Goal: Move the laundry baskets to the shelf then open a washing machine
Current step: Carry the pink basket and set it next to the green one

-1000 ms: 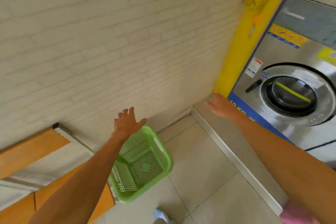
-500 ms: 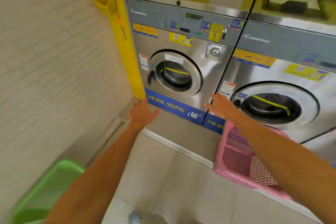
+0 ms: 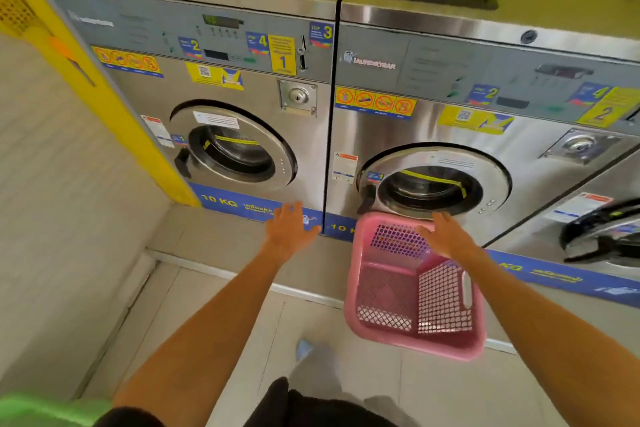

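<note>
The person stands in front of a row of steel washing machines and both bare arms reach forward. The left hand [image 3: 290,226] is open, with the fingers spread and the palm turned down, and it holds nothing; in the picture it lies over the blue "10 KG" strip [image 3: 239,204] at the foot of the left washing machine [image 3: 221,107]. The right hand [image 3: 445,236] is also open and flat, fingers stretched, and it hangs over the far rim of the pink laundry basket [image 3: 391,288], with nothing gripped; whether it touches the rim cannot be told. This basket is empty and stands on the raised step [image 3: 214,243] just in front of the middle washing machine [image 3: 450,135], below its round door [image 3: 433,180], and its near edge reaches out over the tiled floor [image 3: 221,305]. The round doors of the left and middle machines are both closed, each with a dark handle on its left side. A third machine [image 3: 602,236] shows only partly at the right edge, and there the door state is not clear. In the lower left corner a blurred piece of the green laundry basket [image 3: 41,409] is seen, well apart from the pink one, near the pale wall [image 3: 52,218]. A yellow post [image 3: 114,107] stands between this wall and the left machine. One foot [image 3: 304,350] of the person shows on the floor between the arms.
</note>
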Tool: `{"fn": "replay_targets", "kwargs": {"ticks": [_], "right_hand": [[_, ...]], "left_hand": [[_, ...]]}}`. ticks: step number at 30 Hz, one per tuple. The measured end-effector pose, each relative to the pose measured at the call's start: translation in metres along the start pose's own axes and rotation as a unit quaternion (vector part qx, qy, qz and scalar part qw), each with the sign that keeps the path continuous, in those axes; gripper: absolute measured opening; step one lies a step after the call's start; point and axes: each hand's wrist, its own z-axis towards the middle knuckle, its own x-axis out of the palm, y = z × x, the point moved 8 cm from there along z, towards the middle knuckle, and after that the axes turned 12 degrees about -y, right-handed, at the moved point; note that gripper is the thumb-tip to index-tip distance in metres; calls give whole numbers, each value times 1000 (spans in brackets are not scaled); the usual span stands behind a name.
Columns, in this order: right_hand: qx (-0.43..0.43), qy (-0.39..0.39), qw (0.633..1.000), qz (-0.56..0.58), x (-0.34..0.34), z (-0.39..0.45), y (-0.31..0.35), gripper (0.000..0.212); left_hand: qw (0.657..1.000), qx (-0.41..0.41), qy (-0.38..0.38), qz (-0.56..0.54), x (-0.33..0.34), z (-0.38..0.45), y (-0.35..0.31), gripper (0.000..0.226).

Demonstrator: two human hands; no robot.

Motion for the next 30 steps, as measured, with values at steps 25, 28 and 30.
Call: {"fn": "replay_targets", "kwargs": {"ticks": [25,28,30], "right_hand": [[132,132,979,79,147,80,-206,86],[225,69,968,90,178,84,-241,82],[271,22,957,105,201,84,-261,76]], "left_hand": [[977,-161,111,-84,226,-42,-109,70],[978,-163,110,-72,265,-39,-106,68],[977,-178,106,-49,290,-33,-93,71]]}}
